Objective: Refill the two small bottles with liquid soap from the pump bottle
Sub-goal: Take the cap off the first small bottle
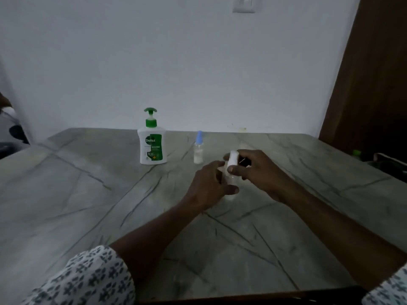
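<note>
clear bottle [230, 181] near upright, right-front of pump bottle [152, 146] | left grip [207, 188] holds its body | right grip [262, 172] pinches white cap [233, 160] on top

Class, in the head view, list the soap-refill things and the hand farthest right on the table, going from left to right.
pump bottle → blue-capped small bottle → white cap → right hand

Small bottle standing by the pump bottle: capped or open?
Capped. The small bottle stands upright on the table with its blue cap seated on the neck.
</note>
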### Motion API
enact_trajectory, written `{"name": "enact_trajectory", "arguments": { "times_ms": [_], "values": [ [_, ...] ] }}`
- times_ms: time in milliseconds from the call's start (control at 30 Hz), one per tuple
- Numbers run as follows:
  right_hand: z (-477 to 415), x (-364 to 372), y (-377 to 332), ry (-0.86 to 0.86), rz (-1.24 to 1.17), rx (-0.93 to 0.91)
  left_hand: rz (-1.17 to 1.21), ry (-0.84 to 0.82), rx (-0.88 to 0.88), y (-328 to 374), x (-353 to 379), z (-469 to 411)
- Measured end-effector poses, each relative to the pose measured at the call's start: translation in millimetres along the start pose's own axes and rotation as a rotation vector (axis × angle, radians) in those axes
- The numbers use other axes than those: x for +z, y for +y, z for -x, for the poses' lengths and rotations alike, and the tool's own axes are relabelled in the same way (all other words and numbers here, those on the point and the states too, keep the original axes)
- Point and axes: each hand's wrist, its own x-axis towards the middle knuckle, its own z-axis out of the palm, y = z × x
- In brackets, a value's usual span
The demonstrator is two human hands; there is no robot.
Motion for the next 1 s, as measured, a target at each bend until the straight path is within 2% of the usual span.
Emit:
{"name": "enact_trajectory", "arguments": {
  "times_ms": [100, 200, 333, 567, 700, 867, 1000],
  "values": [
    [2.8, 2.6, 13.8, 0.069, -0.097, 0.009, 0.107, -0.025, -0.047, -2.5, 0.2, 0.1],
    [4.8, 5.0, 20.4, 0.1, -0.243, 0.014, 0.016, -0.015, -0.007, -4.5, -0.1, -1.4],
    [2.9, 8.7, 13.5, 0.189, -0.193, 0.0, -0.005, -0.004, 0.006, -5.7, 1.1, -1.5],
    [3.4, 10.1, 14.9, 0.107, -0.336, 0.017, 0.034, -0.006, 0.002, -7.1, 2.1, -2.5],
    [4.0, 17.5, 11.5, 0.139, -0.203, 0.01, -0.002, -0.02, 0.031, -4.9, 0.5, -2.7],
    [6.7, 15.8, 9.5, 0.099, -0.374, 0.027, 0.001, -0.015, 0.016, -7.1, 2.9, -2.6],
    [8.6, 24.5, 9.2, 0.154, -0.218, 0.022, -0.04, -0.004, 0.05, -7.2, 2.2, -2.9]
  ]
}}
